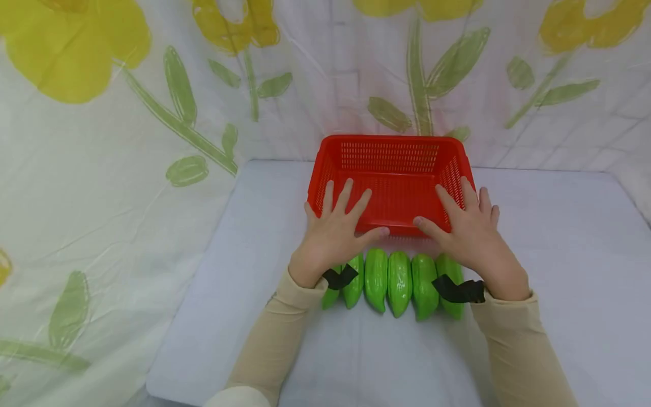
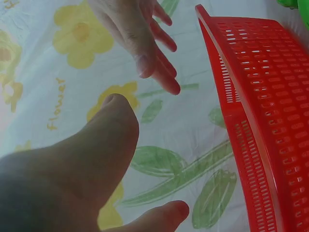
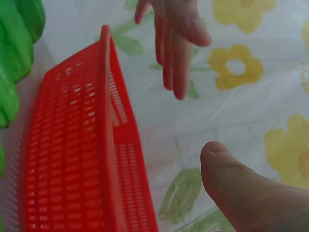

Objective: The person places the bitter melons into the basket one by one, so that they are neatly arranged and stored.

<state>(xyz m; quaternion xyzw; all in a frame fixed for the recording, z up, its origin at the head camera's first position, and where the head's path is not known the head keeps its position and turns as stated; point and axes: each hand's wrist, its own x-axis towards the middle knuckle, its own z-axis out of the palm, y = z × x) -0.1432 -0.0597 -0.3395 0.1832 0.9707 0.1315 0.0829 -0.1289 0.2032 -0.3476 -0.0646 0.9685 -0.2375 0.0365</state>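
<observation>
A red plastic basket [image 1: 389, 181] with slotted walls stands near the back of the table, and its visible inside holds nothing. My left hand [image 1: 335, 234] hovers over its front left side, fingers spread and holding nothing. Over the front right side my right hand [image 1: 470, 232] spreads its fingers too, also holding nothing. Both wrist views show the hands above the basket rim [image 2: 241, 92], apart from it. In front of the basket lies a row of several green, pepper-shaped vegetables [image 1: 399, 282]; my wrists and black straps partly cover the outer ones.
The white table [image 1: 229, 271] ends at the back against a hanging cloth [image 1: 315, 85] printed with yellow flowers and green leaves. The same cloth runs down the left side. Black straps [image 1: 460, 289] hang from the wrists at the cream sleeves [image 1: 513, 339].
</observation>
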